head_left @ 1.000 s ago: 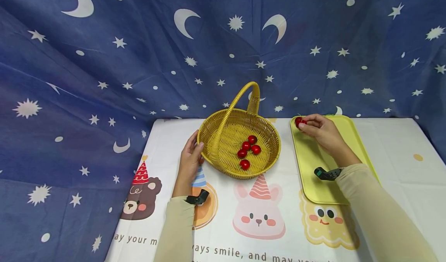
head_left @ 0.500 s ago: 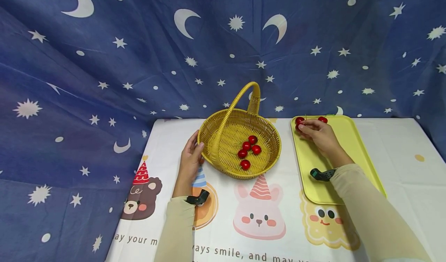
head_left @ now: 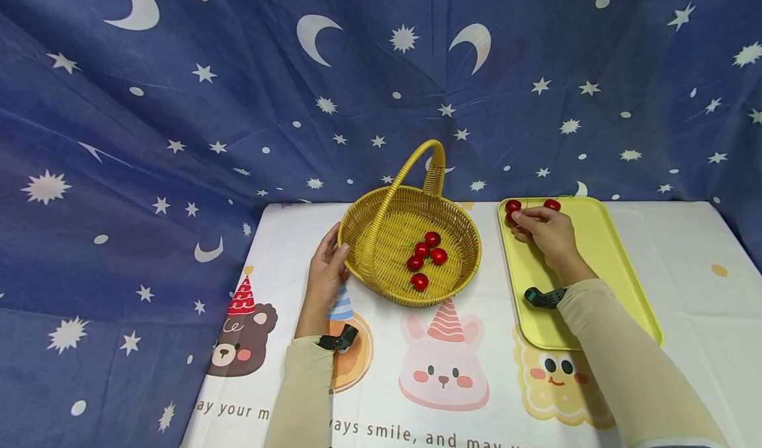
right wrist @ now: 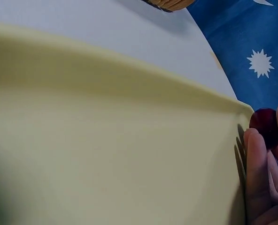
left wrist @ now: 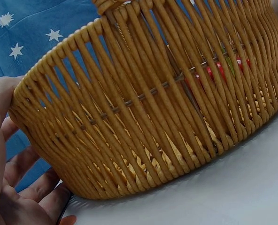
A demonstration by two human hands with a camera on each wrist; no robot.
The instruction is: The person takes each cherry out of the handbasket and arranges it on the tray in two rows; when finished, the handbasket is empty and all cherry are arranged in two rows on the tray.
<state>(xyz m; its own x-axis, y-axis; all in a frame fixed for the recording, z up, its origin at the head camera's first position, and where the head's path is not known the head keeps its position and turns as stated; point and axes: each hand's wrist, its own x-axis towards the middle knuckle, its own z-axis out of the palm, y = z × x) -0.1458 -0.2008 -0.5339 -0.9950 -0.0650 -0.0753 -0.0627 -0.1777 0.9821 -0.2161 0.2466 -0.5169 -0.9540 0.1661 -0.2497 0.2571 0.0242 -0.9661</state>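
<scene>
A yellow woven basket (head_left: 381, 282) with a tall arched handle stands in the middle of the table, with several red cherries (head_left: 419, 281) on its floor. My left hand (head_left: 325, 269) holds the basket's left side, thumb at the rim and fingers along the outer wall. On the right, my right hand (head_left: 550, 236) is over the far left corner of a yellow tray (head_left: 601, 302). Between thumb and fingers it pinches a dark red cherry (right wrist: 266, 126). Another cherry (head_left: 512, 206) lies just behind it in the corner, and one more (head_left: 552, 204) sits by the far rim.
A white tablecloth (head_left: 443, 421) printed with cartoon animals and lettering covers the table. Behind it and to the left hangs a dark blue curtain (head_left: 238, 104) with moons and stars. The basket handle (head_left: 411, 163) rises above the basket. The tray has a raised rim.
The right hand has shifted slightly, and its forearm has swung left. A cherry by the tray's far rim, hidden one second ago, now shows. The left hand and basket stay put.
</scene>
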